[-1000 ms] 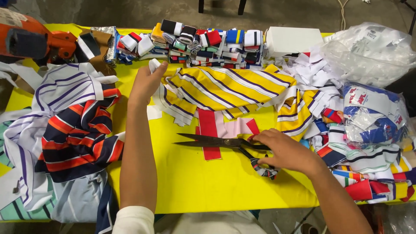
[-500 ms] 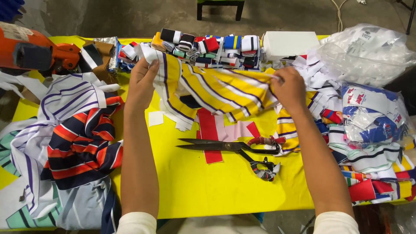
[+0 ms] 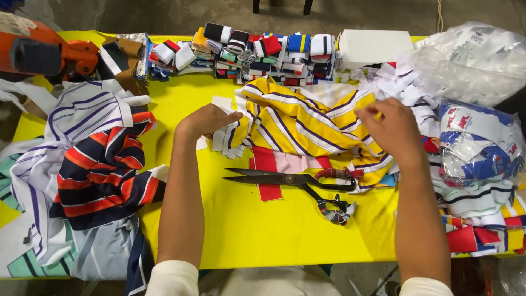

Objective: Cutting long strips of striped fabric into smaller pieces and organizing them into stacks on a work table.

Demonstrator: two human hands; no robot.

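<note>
Now left hand (image 3: 204,121) fingers pinch yellow striped fabric (image 3: 307,123) left edge; right hand (image 3: 390,127) fingers clench right edge.

I take the scissors (image 3: 298,183) as my landmark; they lie flat on the tabletop (image 3: 257,230), blades pointing left. Just behind them lies the striped cloth (image 3: 307,123), its near edge touching the handles. My left hand (image 3: 204,121) rests on that cloth's left edge, behind and left of the scissors; my right hand (image 3: 390,127) sits on its right edge, behind and right. Well behind the scissors, a row of rolled fabric strips (image 3: 257,52) lines the far edge, a box (image 3: 375,46) to its right. Left of the scissors lies a heap of garments (image 3: 98,164); right of them, bagged fabric pieces (image 3: 476,148).
</note>
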